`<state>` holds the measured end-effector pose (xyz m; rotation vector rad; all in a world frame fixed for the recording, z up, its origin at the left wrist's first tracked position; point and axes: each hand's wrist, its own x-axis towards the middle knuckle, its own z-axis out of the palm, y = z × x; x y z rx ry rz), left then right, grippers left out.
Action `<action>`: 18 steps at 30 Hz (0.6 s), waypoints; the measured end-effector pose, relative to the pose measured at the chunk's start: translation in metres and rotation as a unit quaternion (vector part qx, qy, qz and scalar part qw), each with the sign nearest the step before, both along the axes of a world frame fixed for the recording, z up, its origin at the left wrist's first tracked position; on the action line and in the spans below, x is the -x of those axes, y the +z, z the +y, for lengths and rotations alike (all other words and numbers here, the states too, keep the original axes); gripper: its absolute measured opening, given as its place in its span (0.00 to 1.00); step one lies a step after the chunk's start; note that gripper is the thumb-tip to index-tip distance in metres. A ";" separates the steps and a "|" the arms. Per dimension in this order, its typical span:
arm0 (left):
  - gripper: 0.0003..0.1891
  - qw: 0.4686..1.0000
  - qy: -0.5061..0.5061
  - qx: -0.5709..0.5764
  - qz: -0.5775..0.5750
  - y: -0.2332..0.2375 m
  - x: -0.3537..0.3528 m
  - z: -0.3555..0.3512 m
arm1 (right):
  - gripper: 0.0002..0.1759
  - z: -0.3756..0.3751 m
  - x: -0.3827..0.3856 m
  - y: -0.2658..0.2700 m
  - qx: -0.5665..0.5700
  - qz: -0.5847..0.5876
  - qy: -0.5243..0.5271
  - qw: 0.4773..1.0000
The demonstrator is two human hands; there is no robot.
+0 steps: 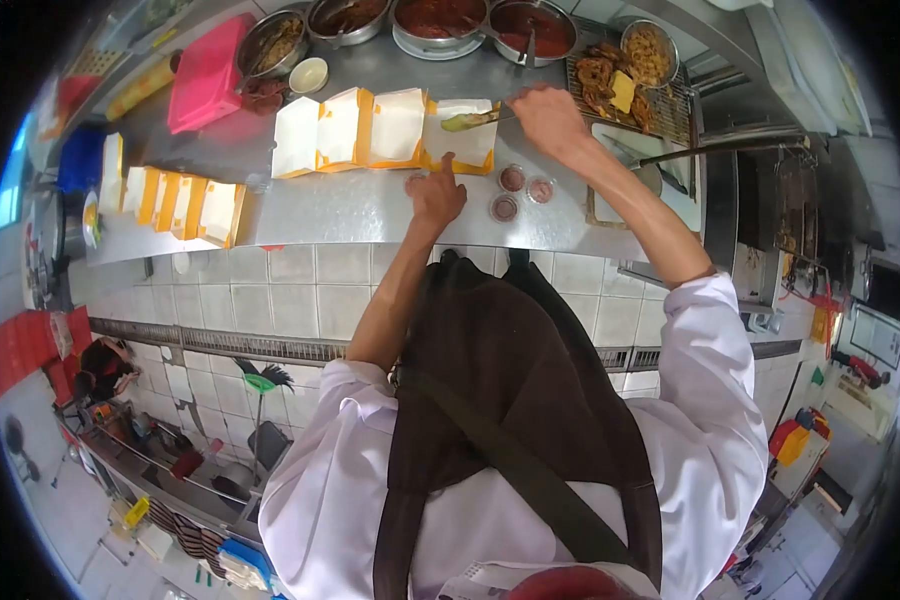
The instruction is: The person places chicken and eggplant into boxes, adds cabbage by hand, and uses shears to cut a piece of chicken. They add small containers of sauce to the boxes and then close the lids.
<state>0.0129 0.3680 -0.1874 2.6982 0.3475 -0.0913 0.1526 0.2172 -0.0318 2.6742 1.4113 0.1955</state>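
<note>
Standing at a steel bench (pixel 370 205), reaching forward with both hands. Gripping a spoon (pixel 470 121) in the right hand (pixel 550 120), fingers closed round the handle, green-smeared end held over the rightmost open box (pixel 460 145). Pressing on that box's near edge with the left hand (pixel 435 195), index finger stretched out, rest loosely curled, holding nothing. Probably done to stop the light carton sliding under the spoon.

Lined up edge to edge just left of it: three more open boxes (pixel 345 128), lids laid flat, likely so each stays open and reachable.

Parked just right of the left hand: three small sauce cups (pixel 512 178), bunched close together, within easy reach of either hand.

Ranged along the far edge of the bench: sauce pots (pixel 440 15), and a wire rack (pixel 675 115) of fried pieces near the right hand, seemingly placed for short reaches.

Set further left on the bench: another batch of open boxes (pixel 175 200) and a pink tray (pixel 208 72), well apart from both hands.

Cannot tell exactly what green stuff sits on the spoon.
</note>
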 end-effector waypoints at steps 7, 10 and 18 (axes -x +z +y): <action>0.24 0.994 0.065 0.058 -0.060 0.016 0.005 0.002 | 0.17 -0.007 -0.022 -0.024 0.030 -0.035 0.111 0.993; 0.20 0.986 0.088 0.099 -0.103 0.014 0.013 0.005 | 0.20 -0.017 -0.033 -0.044 -0.008 -0.035 0.141 0.989; 0.18 0.980 0.096 0.076 -0.155 0.014 0.015 0.001 | 0.22 -0.029 -0.038 -0.069 0.029 -0.028 0.180 0.983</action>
